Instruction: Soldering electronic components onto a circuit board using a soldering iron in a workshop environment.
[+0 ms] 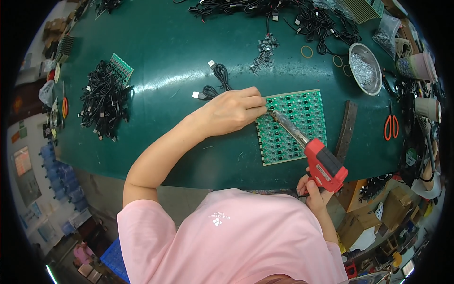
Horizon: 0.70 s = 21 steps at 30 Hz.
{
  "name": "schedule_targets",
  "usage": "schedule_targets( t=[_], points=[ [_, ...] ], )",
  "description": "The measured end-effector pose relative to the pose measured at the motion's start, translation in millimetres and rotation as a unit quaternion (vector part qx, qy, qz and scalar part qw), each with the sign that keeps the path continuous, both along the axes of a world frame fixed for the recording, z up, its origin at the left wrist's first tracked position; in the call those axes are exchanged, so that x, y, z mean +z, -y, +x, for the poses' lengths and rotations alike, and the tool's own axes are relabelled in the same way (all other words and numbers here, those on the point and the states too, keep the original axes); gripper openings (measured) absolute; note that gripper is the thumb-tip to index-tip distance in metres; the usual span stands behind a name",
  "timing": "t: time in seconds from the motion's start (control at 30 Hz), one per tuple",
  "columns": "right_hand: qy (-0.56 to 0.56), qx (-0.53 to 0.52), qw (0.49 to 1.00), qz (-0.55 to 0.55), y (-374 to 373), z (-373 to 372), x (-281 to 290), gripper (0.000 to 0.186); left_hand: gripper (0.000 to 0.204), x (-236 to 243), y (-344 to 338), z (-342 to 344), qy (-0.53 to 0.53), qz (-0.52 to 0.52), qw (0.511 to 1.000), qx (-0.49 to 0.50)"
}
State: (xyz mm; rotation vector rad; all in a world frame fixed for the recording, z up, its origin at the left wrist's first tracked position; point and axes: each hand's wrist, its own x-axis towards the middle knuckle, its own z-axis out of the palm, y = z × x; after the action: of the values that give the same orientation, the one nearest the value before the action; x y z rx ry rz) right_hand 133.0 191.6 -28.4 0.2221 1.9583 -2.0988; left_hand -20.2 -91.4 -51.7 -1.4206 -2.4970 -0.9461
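My left hand (239, 110) is closed in a pinch at the upper left corner of a green circuit board panel (293, 128). From under its fingers runs a black USB cable (220, 75), looped behind the hand with pale plugs. The pinched cable end itself is mostly hidden by the fingers. My right hand (314, 191) grips the handle of a red soldering gun (325, 165). The gun's metal barrel slants up and left across the panel, its tip close beside my left fingertips. Rows of small dark components cover the panel, which lies flat on the green table (198, 161).
A bundle of black cables (104, 102) lies at the left, with more cables (326, 28) along the far side. Small metal parts (265, 52) are scattered behind the panel. At the right are a metal bowl (371, 83), a dark bar (346, 130) and orange-handled scissors (391, 127).
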Motion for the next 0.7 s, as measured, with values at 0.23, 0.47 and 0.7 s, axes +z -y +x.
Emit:
schedule_targets(
  t=[0.23, 0.47, 0.7],
  points=[
    [-0.003, 0.008, 0.999, -0.041, -0.7, -0.2, 1.4, 0.020, 0.028, 1.1, -0.3, -0.3, 0.004, 0.001, 1.000, -0.002],
    [-0.015, -0.003, 0.999, 0.028, -7.2, 3.8, 3.4, 0.055, 0.027, -0.1, -0.4, -0.3, 0.004, 0.008, 1.000, -0.002],
    [-0.006, -0.024, 0.999, 0.027, -5.5, -2.2, 12.2, 0.053, 0.027, -0.2, -0.7, 1.6, 0.003, 0.014, 1.000, 0.002]
  ],
)
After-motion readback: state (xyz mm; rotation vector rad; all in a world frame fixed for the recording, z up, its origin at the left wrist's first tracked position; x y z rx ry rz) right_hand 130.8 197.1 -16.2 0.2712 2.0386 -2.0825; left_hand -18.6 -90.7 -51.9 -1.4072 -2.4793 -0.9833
